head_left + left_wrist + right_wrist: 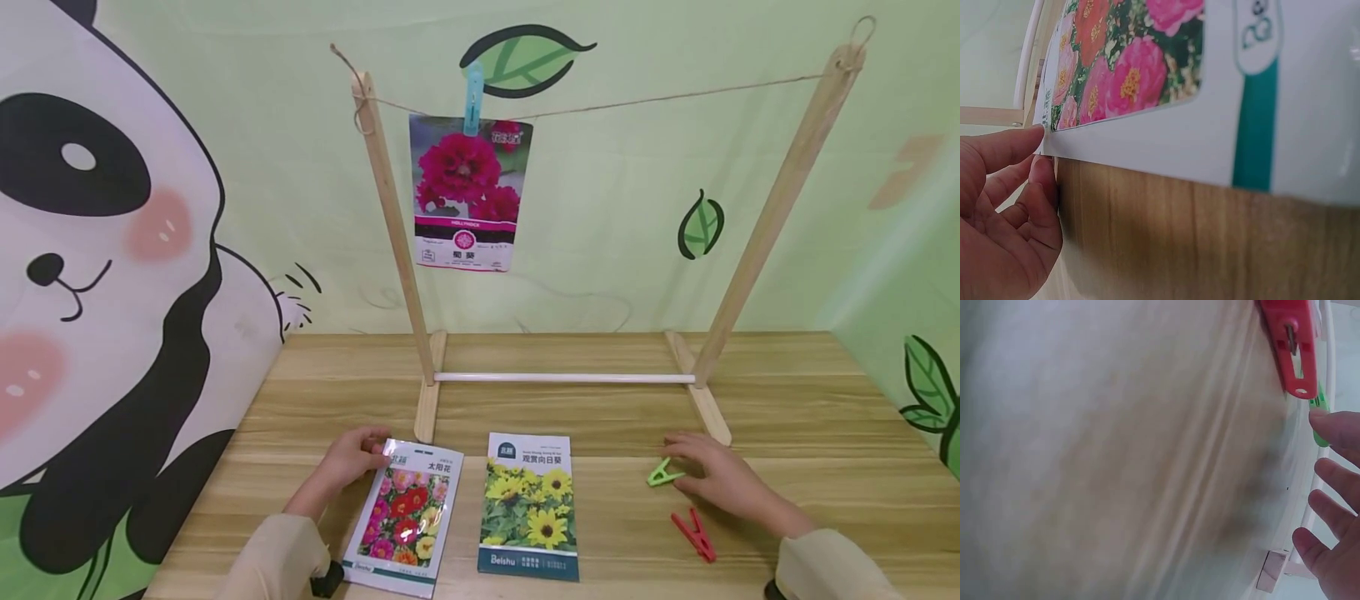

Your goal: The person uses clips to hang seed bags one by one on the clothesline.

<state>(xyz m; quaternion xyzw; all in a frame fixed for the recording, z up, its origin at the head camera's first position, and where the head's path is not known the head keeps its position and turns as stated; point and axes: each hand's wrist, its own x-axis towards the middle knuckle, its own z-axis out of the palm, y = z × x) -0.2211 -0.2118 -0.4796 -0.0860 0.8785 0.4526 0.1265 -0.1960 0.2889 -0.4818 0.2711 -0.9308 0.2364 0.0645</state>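
My left hand (350,460) pinches the upper left corner of a seed packet (405,517) with colourful flowers on a white border. In the left wrist view the thumb (1013,147) lies over the packet's edge, the other fingers curled below. A second seed packet (528,508), with yellow sunflowers, lies flat to its right. On the right, my right hand (716,475) is at a green clothespin (663,473), fingers loosely spread. Its thumb (1338,428) overlaps the green clothespin in the right wrist view; firm contact is unclear. A red clothespin (695,535) lies just nearer.
Behind the packets stands a wooden frame (776,217) with a white crossbar (562,378). A string (675,93) runs between its posts. From it hangs a hollyhock seed packet (465,196), clipped by a blue clothespin (473,100). A panda-print backdrop (247,167) borders the wooden table (360,358).
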